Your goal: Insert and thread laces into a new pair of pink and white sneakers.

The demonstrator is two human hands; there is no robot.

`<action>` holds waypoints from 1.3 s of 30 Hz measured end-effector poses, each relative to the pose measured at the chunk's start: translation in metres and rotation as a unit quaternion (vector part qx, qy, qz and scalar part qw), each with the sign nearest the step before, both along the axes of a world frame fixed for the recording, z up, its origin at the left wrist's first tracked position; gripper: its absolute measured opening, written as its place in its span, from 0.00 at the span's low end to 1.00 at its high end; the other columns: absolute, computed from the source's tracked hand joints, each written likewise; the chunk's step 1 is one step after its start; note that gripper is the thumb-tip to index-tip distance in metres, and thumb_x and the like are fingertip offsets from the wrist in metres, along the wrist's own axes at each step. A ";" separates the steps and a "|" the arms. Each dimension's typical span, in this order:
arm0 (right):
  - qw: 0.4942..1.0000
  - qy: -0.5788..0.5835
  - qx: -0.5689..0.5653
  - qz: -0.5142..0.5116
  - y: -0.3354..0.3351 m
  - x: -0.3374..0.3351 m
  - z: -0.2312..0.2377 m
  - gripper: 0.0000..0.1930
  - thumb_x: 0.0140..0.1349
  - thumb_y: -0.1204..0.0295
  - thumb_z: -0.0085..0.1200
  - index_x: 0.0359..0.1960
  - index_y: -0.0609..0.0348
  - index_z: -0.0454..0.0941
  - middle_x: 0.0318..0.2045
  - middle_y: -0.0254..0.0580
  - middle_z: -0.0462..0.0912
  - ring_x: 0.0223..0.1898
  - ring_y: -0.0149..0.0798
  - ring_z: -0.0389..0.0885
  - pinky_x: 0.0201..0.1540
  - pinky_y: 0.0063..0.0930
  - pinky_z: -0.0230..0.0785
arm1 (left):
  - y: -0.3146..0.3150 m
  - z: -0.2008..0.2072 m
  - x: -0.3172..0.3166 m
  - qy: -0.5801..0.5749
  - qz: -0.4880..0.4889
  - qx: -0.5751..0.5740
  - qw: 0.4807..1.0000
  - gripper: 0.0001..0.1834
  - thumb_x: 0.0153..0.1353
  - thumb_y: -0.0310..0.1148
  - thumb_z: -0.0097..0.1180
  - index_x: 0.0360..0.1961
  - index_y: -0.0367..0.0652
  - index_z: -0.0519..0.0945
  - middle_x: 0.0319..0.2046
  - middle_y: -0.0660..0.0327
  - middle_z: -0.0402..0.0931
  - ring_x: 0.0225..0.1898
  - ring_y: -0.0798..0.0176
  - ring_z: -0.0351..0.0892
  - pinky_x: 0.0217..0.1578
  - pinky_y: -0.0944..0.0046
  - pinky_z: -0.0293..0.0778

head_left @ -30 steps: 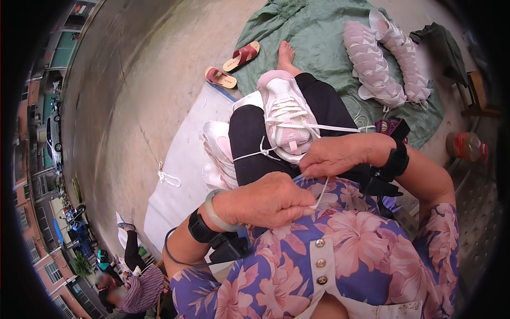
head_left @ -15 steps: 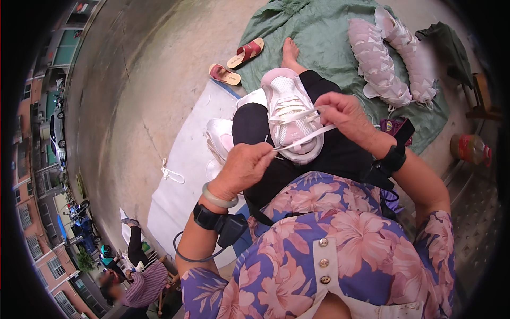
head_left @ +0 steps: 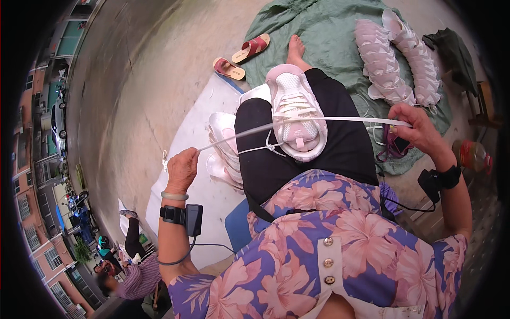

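Observation:
A white and pink sneaker upper (head_left: 290, 81) rests on my lap, toe pointing away from me. Across its tongue runs a white shoelace (head_left: 340, 118), drawn out nearly straight to both sides. My left hand (head_left: 182, 169) is closed on one end, out past my left knee. The other end is pinched in the fingers of my right hand (head_left: 417, 126), held out beyond my right thigh. Lacing crosses the front of the upper. Beside the tongue, a thin white cord with a small knot (head_left: 271, 145) lies over my left thigh.
More white and pink uppers (head_left: 226, 133) lie left of my leg on a white sheet (head_left: 199, 114). Two nested rows of uppers (head_left: 378, 58) lie on a green cloth (head_left: 324, 26). Red sandals (head_left: 252, 47), a bottle (head_left: 470, 156) and another person (head_left: 135, 279) are around me.
My hands have moved far apart, left hand leftward and right hand rightward, drawing the shoelace out long across the upper. The knotted cord now shows over my left thigh.

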State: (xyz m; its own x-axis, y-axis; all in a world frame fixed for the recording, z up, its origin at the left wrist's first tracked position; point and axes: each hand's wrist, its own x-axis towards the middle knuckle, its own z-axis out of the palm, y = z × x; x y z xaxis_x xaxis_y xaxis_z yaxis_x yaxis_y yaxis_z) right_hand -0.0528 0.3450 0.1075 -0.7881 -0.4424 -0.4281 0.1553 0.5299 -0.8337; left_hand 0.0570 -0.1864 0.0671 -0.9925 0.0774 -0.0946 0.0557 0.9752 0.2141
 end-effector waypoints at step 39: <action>0.870 -0.247 -0.335 -0.266 -0.117 0.021 -0.115 0.06 0.62 0.71 0.52 0.32 0.61 0.75 0.25 0.36 0.80 0.21 0.24 0.77 0.22 0.15 0.69 | 0.172 -0.047 -0.045 -0.184 0.345 0.692 0.606 0.07 0.60 0.29 0.55 0.35 0.36 0.75 0.24 0.59 0.78 0.20 0.72 0.77 0.20 0.77 0.73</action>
State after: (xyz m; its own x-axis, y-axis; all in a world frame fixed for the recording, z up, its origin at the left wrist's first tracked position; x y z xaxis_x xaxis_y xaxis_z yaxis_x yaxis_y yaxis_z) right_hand -0.0319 0.2282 -0.0076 -0.7498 -0.3528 -0.5597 0.6576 -0.3045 -0.6891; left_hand 0.0118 -0.0148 0.0199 -0.7654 -0.0850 -0.6380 -0.5638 -0.3896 0.7283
